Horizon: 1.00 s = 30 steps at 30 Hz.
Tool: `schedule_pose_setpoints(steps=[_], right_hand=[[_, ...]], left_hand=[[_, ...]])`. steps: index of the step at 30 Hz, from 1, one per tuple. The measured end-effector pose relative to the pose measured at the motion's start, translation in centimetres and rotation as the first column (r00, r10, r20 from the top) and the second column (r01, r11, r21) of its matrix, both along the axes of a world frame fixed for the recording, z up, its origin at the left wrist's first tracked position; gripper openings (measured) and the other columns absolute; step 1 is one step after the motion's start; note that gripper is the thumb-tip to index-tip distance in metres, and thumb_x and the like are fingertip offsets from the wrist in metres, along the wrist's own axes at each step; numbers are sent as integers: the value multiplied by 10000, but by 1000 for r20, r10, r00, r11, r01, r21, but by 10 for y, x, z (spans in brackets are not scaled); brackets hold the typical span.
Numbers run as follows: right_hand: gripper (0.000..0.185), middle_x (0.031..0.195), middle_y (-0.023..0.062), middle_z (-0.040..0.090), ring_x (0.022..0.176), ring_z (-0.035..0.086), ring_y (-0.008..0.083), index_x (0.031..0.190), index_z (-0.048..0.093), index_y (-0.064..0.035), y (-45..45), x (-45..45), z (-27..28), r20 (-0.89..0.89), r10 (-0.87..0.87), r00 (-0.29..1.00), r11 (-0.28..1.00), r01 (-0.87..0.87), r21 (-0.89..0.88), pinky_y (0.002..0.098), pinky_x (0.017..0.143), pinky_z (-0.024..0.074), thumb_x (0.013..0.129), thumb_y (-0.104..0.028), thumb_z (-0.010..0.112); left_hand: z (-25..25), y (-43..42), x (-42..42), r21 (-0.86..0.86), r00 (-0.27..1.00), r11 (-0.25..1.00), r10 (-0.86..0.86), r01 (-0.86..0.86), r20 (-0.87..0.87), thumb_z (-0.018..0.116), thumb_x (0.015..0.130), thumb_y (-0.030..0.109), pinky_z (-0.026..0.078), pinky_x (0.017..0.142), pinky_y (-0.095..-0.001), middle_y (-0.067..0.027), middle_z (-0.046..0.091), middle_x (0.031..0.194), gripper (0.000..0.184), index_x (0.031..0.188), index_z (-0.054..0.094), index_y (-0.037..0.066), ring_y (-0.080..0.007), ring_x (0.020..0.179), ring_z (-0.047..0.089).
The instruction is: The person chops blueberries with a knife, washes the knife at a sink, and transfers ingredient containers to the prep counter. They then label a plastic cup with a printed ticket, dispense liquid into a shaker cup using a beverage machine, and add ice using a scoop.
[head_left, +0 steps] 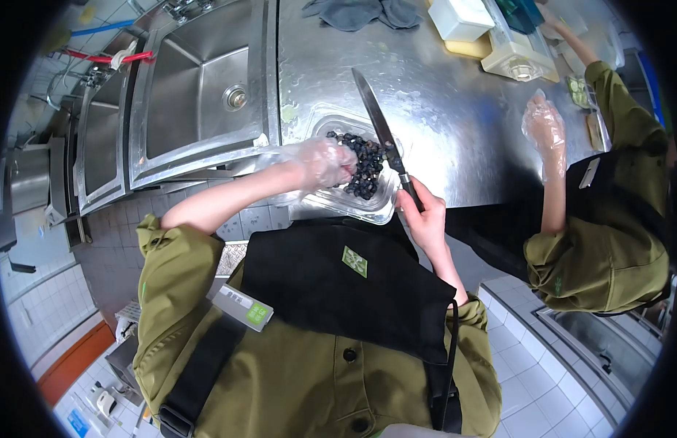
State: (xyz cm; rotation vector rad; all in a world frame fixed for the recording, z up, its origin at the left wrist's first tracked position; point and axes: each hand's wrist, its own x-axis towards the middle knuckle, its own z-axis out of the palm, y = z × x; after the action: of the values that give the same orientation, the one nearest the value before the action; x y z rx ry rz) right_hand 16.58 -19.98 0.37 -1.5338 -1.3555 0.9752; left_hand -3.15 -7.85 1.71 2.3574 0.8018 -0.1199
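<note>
My right hand (424,212) is bare and closed round the black handle of a kitchen knife (379,113), whose long blade points up and away over the right side of a clear plastic container (379,212). Small dark round pieces (366,164), perhaps olives or berries, lie in that container. My left hand (325,162), in a clear plastic glove, reaches in from the left at the pieces. Its fingers look curled; whatever they hold is hidden by the glove.
Metal sinks (196,95) stand to the left of the steel counter (433,131). A grey cloth (360,13) and white containers (461,18) lie at the back. At the right a co-worker's gloved hand (544,131) is over the counter.
</note>
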Motion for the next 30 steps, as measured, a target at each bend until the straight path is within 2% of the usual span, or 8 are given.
schedule_pose_setpoints(steps=[5, 10, 16, 19, 20, 23, 27, 30], right_hand=[[260, 668, 87, 599, 593, 556, 93, 1010, 536, 36, 3, -2, 6, -33, -2, 999, 999, 0, -53, 224, 560, 436, 764, -40, 574], [253, 661, 78, 596, 584, 550, 88, 1007, 537, 36, 2, -3, 5, -49, -8, 999, 999, 6, -44, 216, 548, 430, 767, -35, 572], [250, 647, 73, 591, 572, 544, 85, 1002, 542, 33, 3, -4, 5, -73, -1, 997, 1000, 0, -14, 214, 540, 428, 763, -31, 574], [248, 643, 73, 590, 570, 546, 87, 998, 544, 32, 2, -1, 10, -52, -25, 998, 1000, 24, -20, 216, 540, 429, 762, -35, 575], [247, 641, 74, 590, 569, 548, 89, 997, 545, 32, 0, 0, 11, -43, -39, 998, 999, 38, -29, 217, 540, 429, 762, -38, 575], [247, 638, 77, 591, 569, 553, 92, 997, 545, 28, -1, 1, 8, -52, -41, 998, 998, 38, -49, 221, 541, 430, 763, -49, 576], [247, 631, 79, 591, 567, 556, 94, 995, 548, 22, 1, 0, 7, -39, -28, 999, 998, 26, -56, 223, 545, 433, 764, -60, 577], [246, 630, 78, 593, 571, 556, 90, 996, 549, 20, 3, 1, 8, -54, -26, 998, 996, 22, -83, 223, 550, 435, 767, -66, 577]], left_hand=[[-45, 11, 3, -180, 965, 975, 168, -132, 201, 555, 687, 122, 439, 663, -350, -158, 555, 793, 169, 836, 567, 42, -288, 726, 553], [-20, 8, 18, 321, 994, 947, 41, -7, -98, 503, 645, 38, 456, 658, -360, -157, 560, 809, 197, 829, 574, 41, -288, 767, 565], [-44, 14, 34, 242, 979, 968, -11, 62, -205, 505, 645, 46, 465, 655, -356, -148, 573, 795, 267, 898, 588, 69, -277, 748, 573], [-64, 23, 20, 72, 987, 993, 83, -94, 136, 507, 668, 67, 470, 648, -346, -123, 578, 741, 256, 909, 590, 85, -262, 735, 577], [-68, 23, 15, 338, 998, 940, -60, 52, 12, 510, 703, 90, 465, 668, -332, -111, 585, 744, 209, 893, 595, 82, -246, 750, 579], [-35, 20, 6, -264, 975, 959, 153, -107, 159, 518, 735, 122, 458, 675, -322, -105, 589, 797, 180, 890, 594, 70, -230, 770, 575], [-36, 15, 4, -75, 980, 994, 90, -78, 180, 526, 746, 117, 462, 652, -337, -102, 590, 828, 163, 889, 595, 80, -227, 771, 575], [-23, 11, 5, 133, 985, 990, -16, 40, -173, 521, 744, 105, 461, 656, -346, -103, 595, 823, 176, 903, 597, 101, -253, 766, 575]])
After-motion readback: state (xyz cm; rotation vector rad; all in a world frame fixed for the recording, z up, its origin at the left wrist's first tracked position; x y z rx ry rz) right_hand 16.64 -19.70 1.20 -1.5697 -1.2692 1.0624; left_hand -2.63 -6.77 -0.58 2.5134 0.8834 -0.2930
